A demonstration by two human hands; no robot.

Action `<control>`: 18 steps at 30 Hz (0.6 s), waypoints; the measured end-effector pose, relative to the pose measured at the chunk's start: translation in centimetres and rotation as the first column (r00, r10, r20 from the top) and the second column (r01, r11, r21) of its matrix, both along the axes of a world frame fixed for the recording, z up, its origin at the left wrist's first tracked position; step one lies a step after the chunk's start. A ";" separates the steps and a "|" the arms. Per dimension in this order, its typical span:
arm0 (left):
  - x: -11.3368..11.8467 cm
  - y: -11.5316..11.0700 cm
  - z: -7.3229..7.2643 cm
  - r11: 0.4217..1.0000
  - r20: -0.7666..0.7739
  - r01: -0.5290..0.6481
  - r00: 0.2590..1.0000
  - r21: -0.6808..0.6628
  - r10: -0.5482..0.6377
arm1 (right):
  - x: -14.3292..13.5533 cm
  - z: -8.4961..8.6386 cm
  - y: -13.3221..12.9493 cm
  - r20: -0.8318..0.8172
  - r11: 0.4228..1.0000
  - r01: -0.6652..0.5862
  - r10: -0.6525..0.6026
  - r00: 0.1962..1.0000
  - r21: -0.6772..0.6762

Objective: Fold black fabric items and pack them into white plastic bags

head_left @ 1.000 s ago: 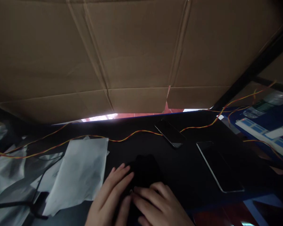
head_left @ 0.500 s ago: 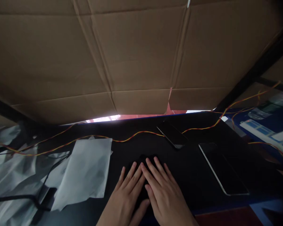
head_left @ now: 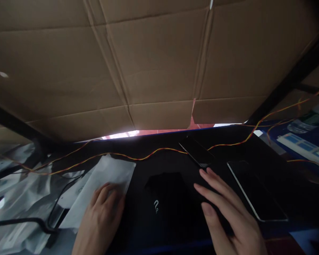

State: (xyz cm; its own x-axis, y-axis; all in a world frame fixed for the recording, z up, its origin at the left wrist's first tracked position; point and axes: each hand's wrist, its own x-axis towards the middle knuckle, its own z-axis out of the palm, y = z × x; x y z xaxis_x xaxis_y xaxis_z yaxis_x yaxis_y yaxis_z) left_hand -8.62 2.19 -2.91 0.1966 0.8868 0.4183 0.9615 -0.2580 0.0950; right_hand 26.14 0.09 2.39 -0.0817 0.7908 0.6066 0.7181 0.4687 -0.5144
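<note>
My left hand (head_left: pixel 101 216) lies on a frosted plastic bag (head_left: pixel 117 168), its fingers curled over the bag's right part and slightly blurred. Between the hands sits a dark, soft-looking black item (head_left: pixel 166 198) with a small white mark; its kind is hard to make out against the black surface. My right hand (head_left: pixel 228 212) is open to the right of it, fingers spread and holding nothing. Just beyond those fingertips lies a dark phone (head_left: pixel 196 150). A larger phone-like slab (head_left: pixel 257 191) with a pale edge is right of the hand.
A red-yellow twisted wire (head_left: pixel 159 149) crosses the black tabletop (head_left: pixel 149 166). Cardboard (head_left: pixel 159 63) walls off the back. Clear plastic bags (head_left: pixel 23 205) and a black cable (head_left: pixel 23 221) lie left. A plastic bottle (head_left: pixel 305 122) lies at far right.
My hands have parted from above the black item, uncovering it. The left moved onto the frosted bag, whose outline has shifted; the right moved rightward toward the phones. The view shifted slightly.
</note>
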 end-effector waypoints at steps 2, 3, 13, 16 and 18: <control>0.3 -0.2 0.2 1.000 0.001 0.014 1.000 -0.008 -0.014 | 0.3 0.0 0.4 0.080 0.998 -0.054 0.056 0.995 -0.026; 0.4 -0.2 0.4 1.000 -0.001 0.018 1.000 -0.016 -0.018 | 0.3 -0.1 0.6 0.132 0.993 -0.106 0.111 0.985 -0.048; 0.3 -1.6 2.7 0.993 0.045 0.023 0.999 -0.117 -0.018 | -3.0 0.5 0.6 0.045 0.956 -0.283 0.280 0.959 0.082; 1.5 -2.4 4.1 0.993 0.164 0.034 0.986 -0.115 -0.015 | -6.3 -0.4 0.6 0.035 0.936 -0.333 0.331 0.943 0.111; 2.8 -2.9 4.9 0.992 0.300 0.048 0.954 -0.121 -0.010 | -8.4 -1.3 0.9 0.101 0.939 -0.342 0.337 0.936 0.039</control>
State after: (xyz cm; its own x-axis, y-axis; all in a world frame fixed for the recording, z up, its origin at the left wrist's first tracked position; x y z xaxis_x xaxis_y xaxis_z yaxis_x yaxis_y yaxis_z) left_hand -5.87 -0.67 2.04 0.1064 0.9315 0.3478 0.8766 -0.2529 0.4093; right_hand 17.74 0.96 1.05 -0.3966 0.6721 0.6253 0.5538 0.7184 -0.4210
